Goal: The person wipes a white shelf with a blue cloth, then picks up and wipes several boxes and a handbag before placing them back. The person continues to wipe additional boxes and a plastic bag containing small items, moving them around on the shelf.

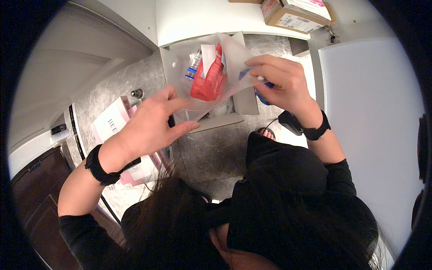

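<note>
A translucent plastic bag [233, 69] is spread over an uncovered cardboard box [244, 98]. In the bag lie a crumpled red packet [208, 81], a white paper piece [208, 55] and a clear tube-like item with blue bands [193, 65]. My right hand [280, 81] pinches the bag's right edge; a blue item [263, 96] shows beneath that hand, and I cannot tell whether it is held. At the bag's lower left edge, my left hand [155, 118] has its thumb and fingers apart, the forefinger against the plastic.
White and pink boxes [109, 119] lie on the floor at the left, beside a small round metal-and-dark object [137, 93]. A labelled cardboard carton [293, 20] sits on the white shelf [202, 20] ahead. To the right stands a white panel [371, 111]. A foot [267, 133] shows below the box.
</note>
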`<act>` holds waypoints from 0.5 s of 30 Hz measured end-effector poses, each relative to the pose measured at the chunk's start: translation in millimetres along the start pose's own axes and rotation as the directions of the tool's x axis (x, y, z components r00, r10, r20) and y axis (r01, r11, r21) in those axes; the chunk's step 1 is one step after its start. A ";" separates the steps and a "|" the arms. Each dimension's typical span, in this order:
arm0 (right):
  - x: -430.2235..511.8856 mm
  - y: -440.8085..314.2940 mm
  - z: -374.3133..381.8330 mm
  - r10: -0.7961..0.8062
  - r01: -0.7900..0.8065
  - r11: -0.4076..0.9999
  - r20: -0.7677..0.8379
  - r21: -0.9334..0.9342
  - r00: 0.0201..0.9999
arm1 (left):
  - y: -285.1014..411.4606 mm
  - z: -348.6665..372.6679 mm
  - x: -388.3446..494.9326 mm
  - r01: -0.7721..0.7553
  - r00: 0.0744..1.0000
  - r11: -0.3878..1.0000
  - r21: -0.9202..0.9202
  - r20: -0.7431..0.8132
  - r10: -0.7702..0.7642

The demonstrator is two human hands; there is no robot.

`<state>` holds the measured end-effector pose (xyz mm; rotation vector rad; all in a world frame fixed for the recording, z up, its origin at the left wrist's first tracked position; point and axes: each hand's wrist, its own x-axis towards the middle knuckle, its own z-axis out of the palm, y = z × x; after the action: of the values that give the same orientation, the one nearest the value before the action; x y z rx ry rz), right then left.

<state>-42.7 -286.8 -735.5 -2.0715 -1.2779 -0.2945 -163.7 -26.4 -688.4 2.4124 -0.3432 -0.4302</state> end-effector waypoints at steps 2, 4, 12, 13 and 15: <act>10.0 -0.9 -3.7 -0.055 0.053 0.998 -0.088 -0.016 0.995 | -2.5 -7.3 2.2 -0.035 0.996 0.999 -0.010 -0.087 0.034; 17.9 -2.8 -13.2 -0.071 0.069 0.997 -0.137 -0.026 0.988 | -0.5 -8.0 0.1 -0.013 0.971 0.997 -0.081 -0.240 -0.007; 56.0 0.1 -46.3 0.098 -0.092 0.995 -0.266 0.034 0.959 | 7.2 -65.2 -42.8 0.078 0.885 0.991 0.112 -0.465 -0.017; 55.2 -0.9 -49.3 0.148 -0.148 0.989 -0.210 0.016 0.966 | 8.4 -68.9 -49.6 0.106 0.868 0.980 0.168 -0.496 -0.009; 51.3 -2.6 -55.6 0.249 -0.253 0.967 -0.099 -0.034 0.963 | 9.2 -75.4 -64.3 0.135 0.834 0.962 0.237 -0.551 0.019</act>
<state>-11.3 -286.1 -666.7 -2.2034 -0.9473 -0.3050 -194.3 31.3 -613.3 2.6801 -0.0670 0.3195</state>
